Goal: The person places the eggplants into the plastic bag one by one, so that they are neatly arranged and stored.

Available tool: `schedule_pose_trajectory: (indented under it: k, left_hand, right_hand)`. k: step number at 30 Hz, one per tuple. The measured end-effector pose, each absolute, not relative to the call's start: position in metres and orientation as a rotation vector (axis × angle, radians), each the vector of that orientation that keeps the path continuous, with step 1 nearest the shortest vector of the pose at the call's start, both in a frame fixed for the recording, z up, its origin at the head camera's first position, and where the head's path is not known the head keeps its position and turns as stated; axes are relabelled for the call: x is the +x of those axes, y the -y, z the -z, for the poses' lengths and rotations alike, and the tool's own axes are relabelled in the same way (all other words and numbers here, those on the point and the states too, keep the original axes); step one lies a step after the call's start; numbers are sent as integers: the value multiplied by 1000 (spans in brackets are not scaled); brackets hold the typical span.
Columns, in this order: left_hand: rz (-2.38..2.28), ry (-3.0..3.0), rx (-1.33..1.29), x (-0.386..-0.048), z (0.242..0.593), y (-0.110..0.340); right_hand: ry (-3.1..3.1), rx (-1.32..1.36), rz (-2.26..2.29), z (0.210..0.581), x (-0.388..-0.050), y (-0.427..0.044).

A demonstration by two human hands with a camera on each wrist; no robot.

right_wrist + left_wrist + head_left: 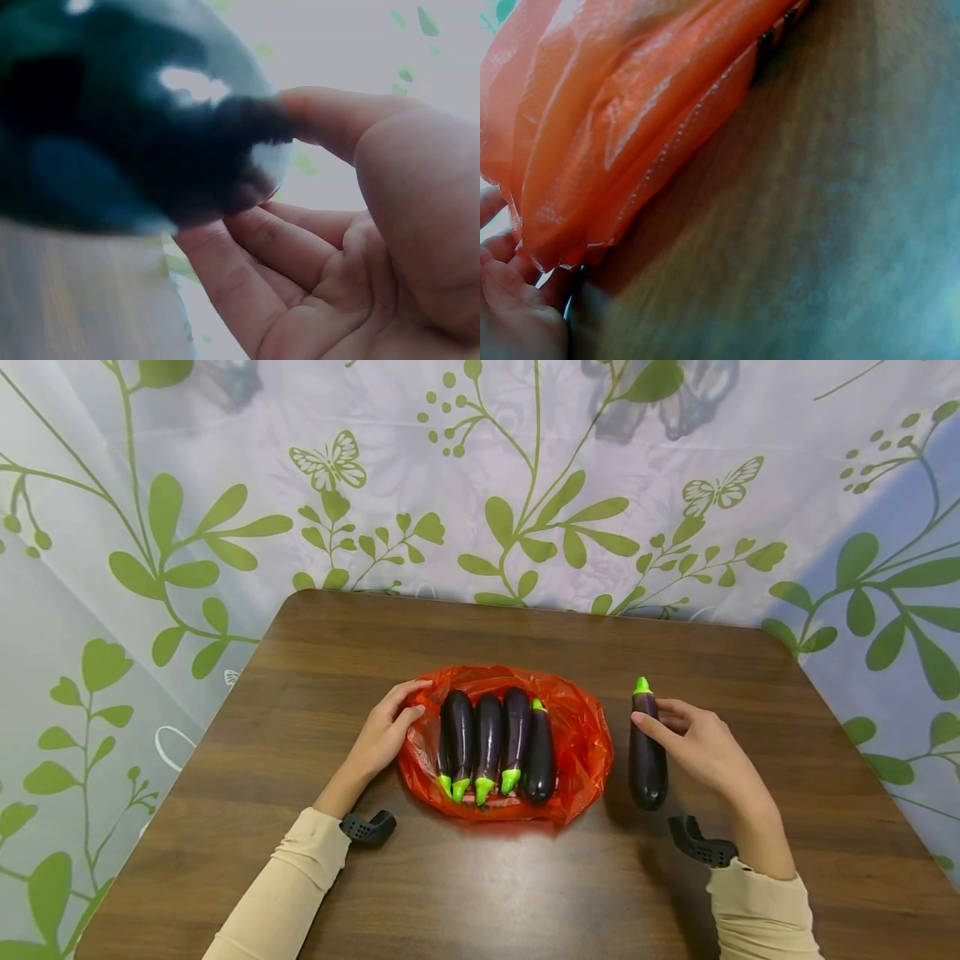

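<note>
My right hand (705, 743) grips an eggplant (647, 768) between thumb and fingers, its green cap pointing to the back of the table. In the right wrist view the eggplant's dark, glossy rounded end (127, 150) looms large, with the thumb and fingers of the right hand (322, 247) on either side. My left hand (384, 732) holds the left rim of a red plastic bag (585, 743). Several eggplants (489, 739) lie side by side in the bag, most with caps toward me. The rightmost eggplant (540, 760) has its cap at the far end.
The bag sits on a brown wooden table (487, 893), right of which the held eggplant is. Behind the table hangs a pale curtain (420, 468) with green leaves and butterflies. A black wrist mount (367, 828) sticks out by the left wrist, another mount (701, 843) by the right.
</note>
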State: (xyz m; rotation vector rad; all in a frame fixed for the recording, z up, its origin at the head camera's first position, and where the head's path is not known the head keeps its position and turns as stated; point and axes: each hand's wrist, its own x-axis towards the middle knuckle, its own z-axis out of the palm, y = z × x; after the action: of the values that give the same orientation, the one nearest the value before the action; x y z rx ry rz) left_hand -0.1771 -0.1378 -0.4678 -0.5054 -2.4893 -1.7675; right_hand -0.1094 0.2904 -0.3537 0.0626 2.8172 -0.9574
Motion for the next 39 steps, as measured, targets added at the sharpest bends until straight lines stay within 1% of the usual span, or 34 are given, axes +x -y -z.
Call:
schedule_pose_trajectory:
  k: [9,22,30,39]
  left_hand:
    - [1750,2501,-496,-177,467,138]
    - [1756,2495,-512,-177,465,137]
    - [1768,2477,-516,-177,464,136]
    - [1756,2492,-513,-177,466,137]
  right_hand:
    - [-2766,16,1012,347,-111,-266]
    - [-2729,-118,1028,347,-124,-237]
    - [-2655,-186,1131,344,-128,-225]
    - [-2444,-216,1307,356,-132,-208]
